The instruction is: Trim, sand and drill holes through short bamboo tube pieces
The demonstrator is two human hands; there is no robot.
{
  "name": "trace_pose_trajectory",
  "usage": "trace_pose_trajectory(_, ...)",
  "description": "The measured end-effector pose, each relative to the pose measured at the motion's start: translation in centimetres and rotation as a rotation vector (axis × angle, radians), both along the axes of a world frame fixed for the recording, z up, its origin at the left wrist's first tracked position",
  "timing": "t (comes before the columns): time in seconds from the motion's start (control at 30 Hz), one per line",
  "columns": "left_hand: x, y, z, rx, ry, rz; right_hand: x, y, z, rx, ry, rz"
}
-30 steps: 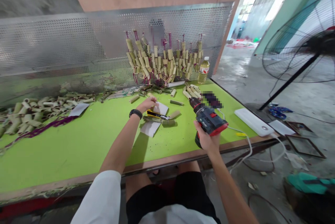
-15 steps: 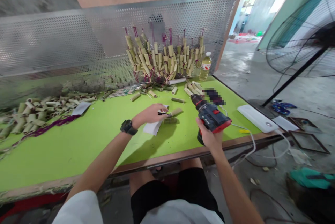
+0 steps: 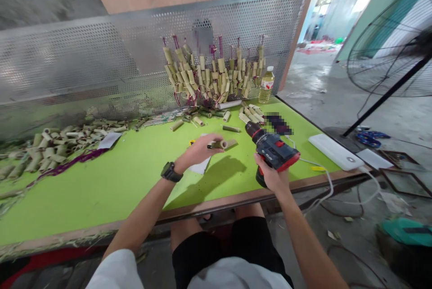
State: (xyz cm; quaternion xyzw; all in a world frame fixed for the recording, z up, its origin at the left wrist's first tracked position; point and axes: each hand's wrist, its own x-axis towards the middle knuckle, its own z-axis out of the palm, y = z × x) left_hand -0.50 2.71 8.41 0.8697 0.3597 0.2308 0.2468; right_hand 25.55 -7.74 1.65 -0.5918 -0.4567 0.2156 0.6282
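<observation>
A person's two bare hands work above a lime-green bench [image 3: 135,190]. The left grip [image 3: 200,148], below a black wristwatch [image 3: 171,172], is closed around a short bamboo tube [image 3: 222,144], whose round open end faces right, toward the other hand. A small dark item also shows at its fingers, seemingly a pen or marker, though blur makes this uncertain. The right grip [image 3: 275,178] is clamped on the handle of a black-and-red power drill [image 3: 274,150], its chuck pointing away from the person and slightly left.

Partly under the left grip lies a sheet of white paper [image 3: 201,166]; just behind it peeks a bit of yellow [image 3: 192,142]. Another bamboo piece [image 3: 231,143] lies just right of the held tube, and a dark green tube [image 3: 231,128] lies beyond it. Well to the left of the left grip is a heap of cut bamboo [image 3: 54,147] with purple cord [image 3: 76,160]. Far beyond both grips, strung bamboo bundles [image 3: 212,75] hang on a perforated metal panel [image 3: 135,50]. Right of the drill rests a white power bank [image 3: 334,151].
</observation>
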Motion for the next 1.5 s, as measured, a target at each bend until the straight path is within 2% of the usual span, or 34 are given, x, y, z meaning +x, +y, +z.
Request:
trace_pose_trajectory(0.13,-2.6,1.9,2.9,0.142,-0.270,0.105,-0.2,-0.1,0.1,-0.030,0.047,0.140)
trace_pose_trajectory(0.2,-3.6,3.5,3.7,0.201,-0.340,0.143,-0.8,0.0,0.3,-0.031,0.046,0.200)
trace_pose_trajectory(0.3,-4.3,5.5,4.1,0.266,-0.369,0.145,-1.9,0.2,0.6,-0.014,0.055,0.252)
trace_pose_trajectory(0.4,-4.4,6.5,4.0,0.267,-0.394,0.109,-3.1,0.3,0.7,-0.007,0.054,0.258)
trace_pose_trajectory(0.57,-4.2,6.5,3.6,0.202,-0.418,0.043,-4.4,0.3,1.0,0.006,-0.019,0.202)
trace_pose_trajectory(0.73,-4.4,6.9,2.8,0.150,-0.484,0.000,-5.2,0.2,1.7,0.013,-0.052,0.255)
trace_pose_trajectory(0.87,-4.3,7.1,2.4,0.131,-0.503,-0.033,-5.6,0.4,1.6,0.005,-0.027,0.288)
trace_pose_trajectory(1.13,-4.0,7.3,1.8,0.068,-0.468,-0.004,-6.0,0.6,1.4,0.087,-0.047,0.302)
trace_pose_trajectory(1.33,-3.6,6.9,1.8,0.091,-0.443,-0.034,-5.9,0.6,1.5,0.039,-0.041,0.318)
trace_pose_trajectory(1.5,-3.2,6.3,2.4,0.151,-0.397,-0.030,-6.0,0.8,1.3,0.064,-0.029,0.336)
